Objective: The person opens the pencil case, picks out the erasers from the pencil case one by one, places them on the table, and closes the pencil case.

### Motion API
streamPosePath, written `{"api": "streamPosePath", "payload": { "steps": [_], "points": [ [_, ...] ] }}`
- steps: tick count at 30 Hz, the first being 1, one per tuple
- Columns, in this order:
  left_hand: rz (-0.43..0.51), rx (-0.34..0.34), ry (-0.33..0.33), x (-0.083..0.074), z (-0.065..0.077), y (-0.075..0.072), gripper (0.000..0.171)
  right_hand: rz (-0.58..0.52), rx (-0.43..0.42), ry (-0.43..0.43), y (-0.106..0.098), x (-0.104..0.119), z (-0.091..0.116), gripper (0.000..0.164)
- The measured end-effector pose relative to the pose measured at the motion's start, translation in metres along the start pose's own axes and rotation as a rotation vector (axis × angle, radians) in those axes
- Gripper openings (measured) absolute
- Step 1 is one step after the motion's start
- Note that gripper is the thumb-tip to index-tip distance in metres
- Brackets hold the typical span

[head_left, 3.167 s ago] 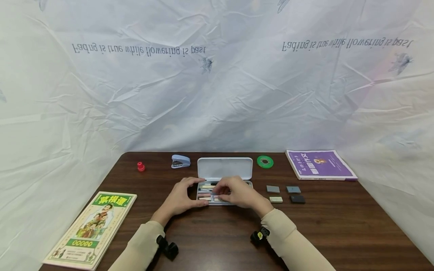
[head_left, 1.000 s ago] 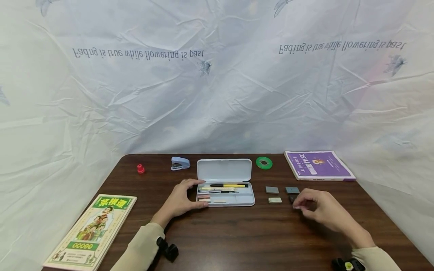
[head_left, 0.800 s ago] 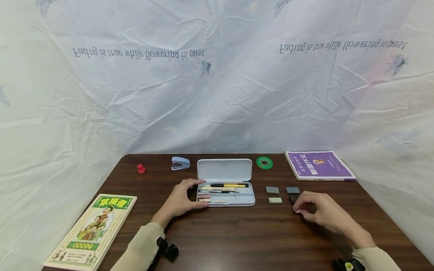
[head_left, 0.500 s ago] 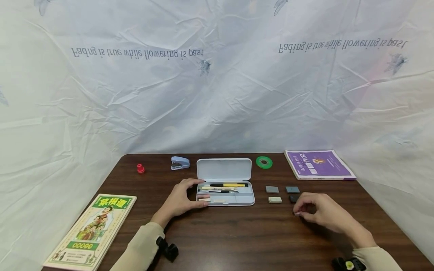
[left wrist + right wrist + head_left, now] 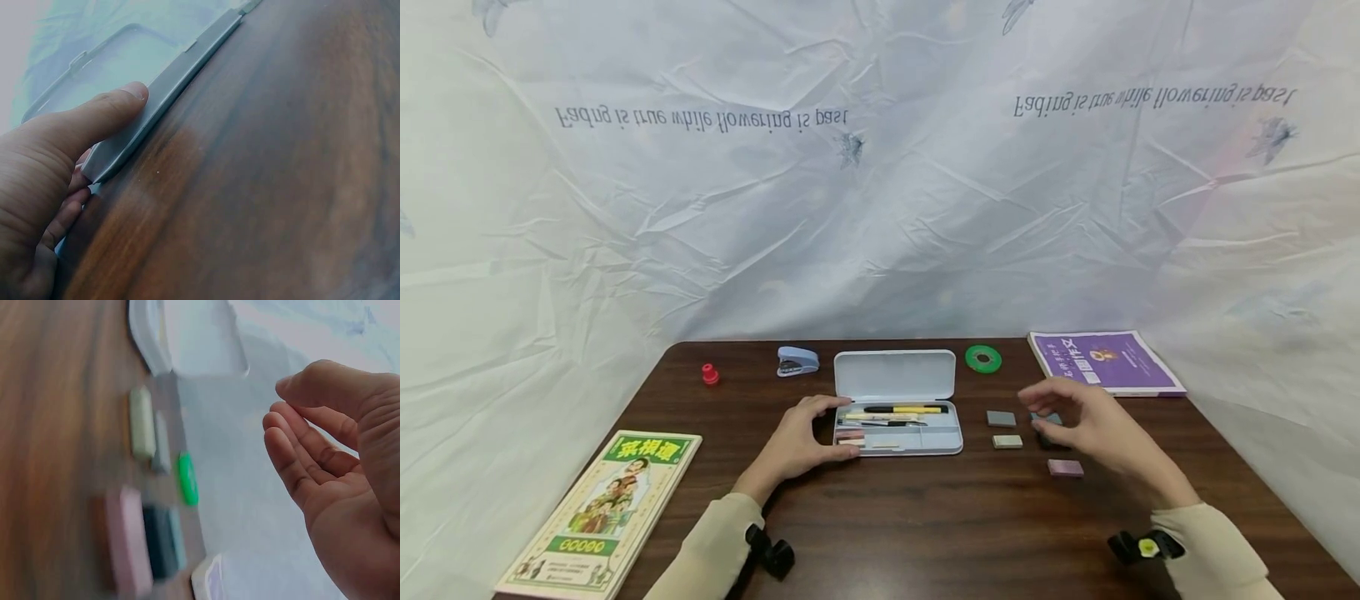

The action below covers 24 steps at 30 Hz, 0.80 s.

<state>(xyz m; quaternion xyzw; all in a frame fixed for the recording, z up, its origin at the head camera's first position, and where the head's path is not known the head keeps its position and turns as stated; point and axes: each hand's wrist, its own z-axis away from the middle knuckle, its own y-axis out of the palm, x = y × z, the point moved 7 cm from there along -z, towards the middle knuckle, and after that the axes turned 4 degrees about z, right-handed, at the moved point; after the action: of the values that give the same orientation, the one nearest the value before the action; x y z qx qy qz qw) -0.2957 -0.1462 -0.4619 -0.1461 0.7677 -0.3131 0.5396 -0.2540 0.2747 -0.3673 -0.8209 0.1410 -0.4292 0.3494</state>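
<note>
My left hand (image 5: pixel 793 437) grips the left end of an open pencil case (image 5: pixel 942 442), thumb on the front rim and fingers at the back corner. The thumb presses the rim in the left wrist view. Inside the case lie several pens (image 5: pixel 906 409) and, at the front left, a pinkish eraser (image 5: pixel 852 435). My right hand (image 5: pixel 1093 425) is raised with nothing in it, fingers apart and loosely bent. Just below it a pink eraser (image 5: pixel 1066 468) lies on the table. In the head view the hand partly covers a dark eraser (image 5: pixel 161 542) and a teal one (image 5: pixel 178 537).
Left of the right hand sit a grey eraser (image 5: pixel 1001 419) and a pale green one (image 5: pixel 1007 442). Behind are a stapler (image 5: pixel 797 361), a green tape roll (image 5: pixel 983 359), a red stamp-like piece (image 5: pixel 710 374) and a purple book (image 5: pixel 1101 360). Another book (image 5: pixel 602 508) lies front left.
My right hand has come out of the case to the right and let go of the pink eraser in front of the dark one, then lifted away. The left hand stays put.
</note>
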Motion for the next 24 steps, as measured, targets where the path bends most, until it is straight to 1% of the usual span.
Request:
{"api": "streamPosePath", "payload": {
  "steps": [3,6,12,16,20,24],
  "points": [
    [-0.008,-0.004,-0.001,0.001,0.000,-0.001,0.078,-0.043,0.004,-0.011,0.008,0.008,-0.016,0.038],
    [-0.013,-0.005,0.000,0.002,-0.001,-0.001,0.079,-0.058,0.001,-0.026,0.018,0.016,-0.033,0.037],
    [-0.010,-0.005,0.003,0.003,-0.001,-0.001,0.078,-0.092,0.029,-0.022,0.042,0.035,-0.064,0.036],
    [-0.009,-0.001,0.005,0.003,-0.001,0.000,0.079,-0.130,0.029,-0.068,0.055,0.052,-0.083,0.035],
    [-0.001,0.000,-0.002,0.002,-0.001,0.000,0.079,-0.191,0.046,-0.126,0.068,0.067,-0.097,0.035],
    [0.011,-0.001,-0.017,0.002,0.000,-0.001,0.079,-0.213,0.077,-0.147,0.083,0.077,-0.108,0.034]
  ]
}}
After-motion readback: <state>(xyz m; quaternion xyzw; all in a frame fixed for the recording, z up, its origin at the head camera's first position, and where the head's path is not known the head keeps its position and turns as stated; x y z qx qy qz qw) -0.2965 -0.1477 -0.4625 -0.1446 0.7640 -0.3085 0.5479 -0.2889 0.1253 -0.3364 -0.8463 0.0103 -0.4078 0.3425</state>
